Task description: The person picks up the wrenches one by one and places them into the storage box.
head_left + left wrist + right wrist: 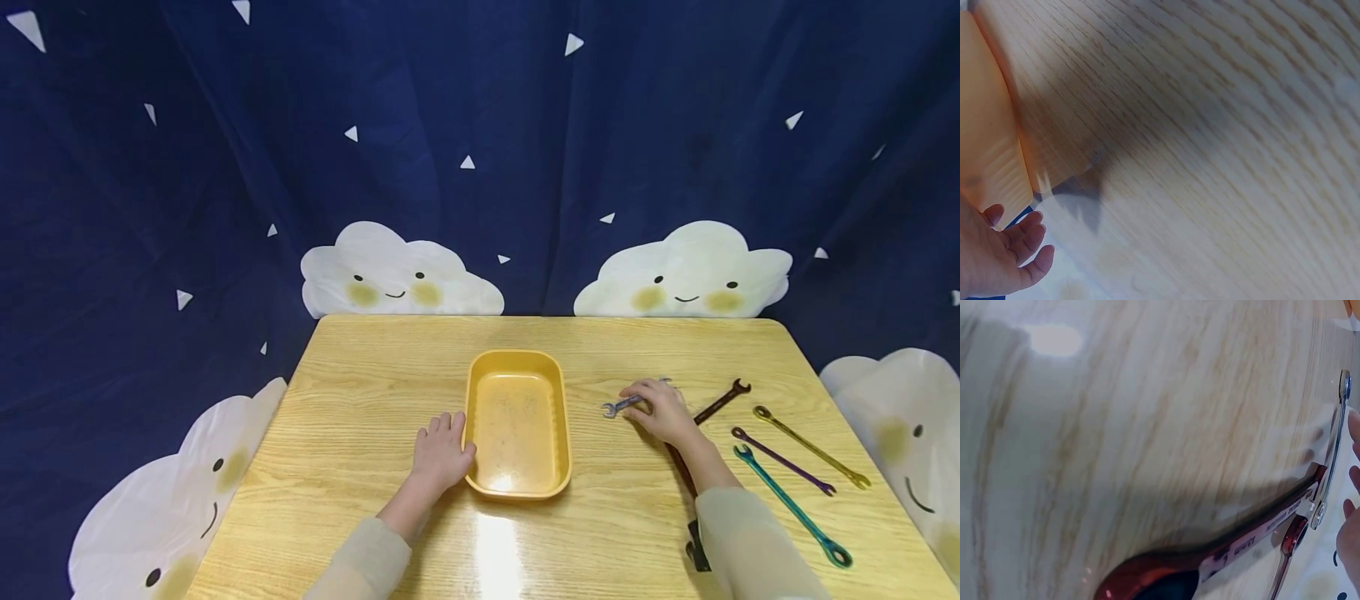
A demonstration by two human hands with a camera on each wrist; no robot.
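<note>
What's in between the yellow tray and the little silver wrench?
Nothing but bare wooden table lies between the yellow tray and the silver wrench; the head view shows that gap.

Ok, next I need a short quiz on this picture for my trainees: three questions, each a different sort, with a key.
1. In the head view, which hand holds the small silver wrench?
2. What colour is the wrench lying between the gold wrench and the teal wrench? a) red b) purple c) silver
3. True or false: in the head view, the left hand is on the left side of the yellow tray.

Key: 1. The right hand. 2. b. 3. True.
</note>
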